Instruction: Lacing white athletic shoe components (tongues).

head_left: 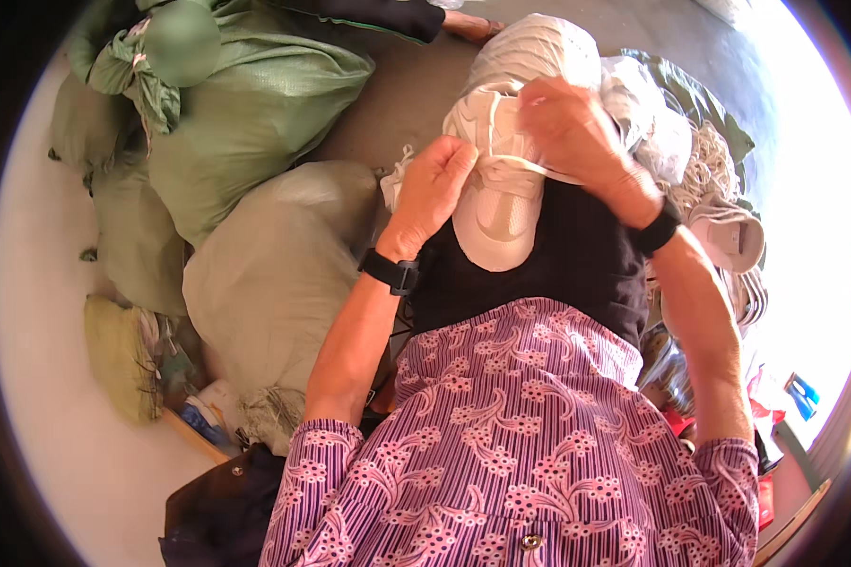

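Note:
A white sneaker (497,225) lies on my lap, toe toward me, over dark cloth. Its white shoelace (525,164) runs across the tongue between my hands. At the shoe's left side my left hand (434,192) is closed, thumb and forefinger pinching the lace. Above the shoe's right side my right hand (579,140) is curled, its fingertips blurred by motion; the lace leads up to it. Both wrists wear black bands. Beyond the sneaker's heel bulges a white wrapped bundle (537,59), whose contents I cannot make out.
Large green sacks (255,118) and a paler sack (279,269) crowd the left side. On the right are a heap of cord-like laces (707,163), stacked shoe parts (728,236) and a small blue object (803,395). Another person's hand (473,26) shows at the top.

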Demonstrator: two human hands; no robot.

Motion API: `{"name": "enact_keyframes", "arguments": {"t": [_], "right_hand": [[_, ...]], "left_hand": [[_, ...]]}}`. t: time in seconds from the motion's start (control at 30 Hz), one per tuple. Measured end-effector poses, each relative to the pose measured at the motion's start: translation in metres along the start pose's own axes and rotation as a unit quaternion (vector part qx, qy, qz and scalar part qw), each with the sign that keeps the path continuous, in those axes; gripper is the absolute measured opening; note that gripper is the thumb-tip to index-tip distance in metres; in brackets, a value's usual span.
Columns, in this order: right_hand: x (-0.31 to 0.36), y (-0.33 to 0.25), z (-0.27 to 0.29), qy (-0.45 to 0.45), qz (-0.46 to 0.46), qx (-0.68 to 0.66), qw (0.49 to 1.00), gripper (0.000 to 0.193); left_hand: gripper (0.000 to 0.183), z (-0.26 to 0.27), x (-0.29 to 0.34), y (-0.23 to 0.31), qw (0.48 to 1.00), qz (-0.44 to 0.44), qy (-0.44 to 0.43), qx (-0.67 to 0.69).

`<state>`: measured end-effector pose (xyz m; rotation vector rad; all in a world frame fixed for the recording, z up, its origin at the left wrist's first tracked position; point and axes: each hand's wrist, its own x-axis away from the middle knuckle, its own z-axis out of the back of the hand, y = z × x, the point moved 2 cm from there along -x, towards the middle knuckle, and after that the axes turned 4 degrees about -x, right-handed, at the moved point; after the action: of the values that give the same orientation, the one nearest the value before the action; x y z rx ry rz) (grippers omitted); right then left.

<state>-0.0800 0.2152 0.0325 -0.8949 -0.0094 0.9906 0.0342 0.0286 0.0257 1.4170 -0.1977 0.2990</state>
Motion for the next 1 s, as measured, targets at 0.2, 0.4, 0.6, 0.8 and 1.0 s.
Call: {"name": "enact_keyframes", "arguments": {"t": [0.2,0.4,0.6,0.8,1.0], "right_hand": [[0.051,0.048,0.086,0.063,-0.158,0.176,0.97,0.01],[0.035,0.014,0.034,0.086,-0.07,0.122,0.986,0.024],[0.007,-0.014,-0.001,0.003,-0.044,0.09,0.995,0.009],[0.038,0.019,0.034,0.034,-0.013,0.199,0.979,0.005],[0.168,0.116,0.16,0.04,-0.271,0.373,0.887,0.01]], "left_hand": [[0.021,0.047,-0.01,0.018,0.949,0.024,-0.018,0.313],[0.022,0.122,-0.027,0.05,0.889,-0.069,0.121,0.436],[0.027,0.109,-0.033,0.048,0.898,-0.041,0.152,0.412],[0.029,0.094,-0.031,0.043,0.887,-0.016,0.108,0.449],[0.033,0.022,-0.027,0.014,0.942,0.106,-0.007,0.318]]}}
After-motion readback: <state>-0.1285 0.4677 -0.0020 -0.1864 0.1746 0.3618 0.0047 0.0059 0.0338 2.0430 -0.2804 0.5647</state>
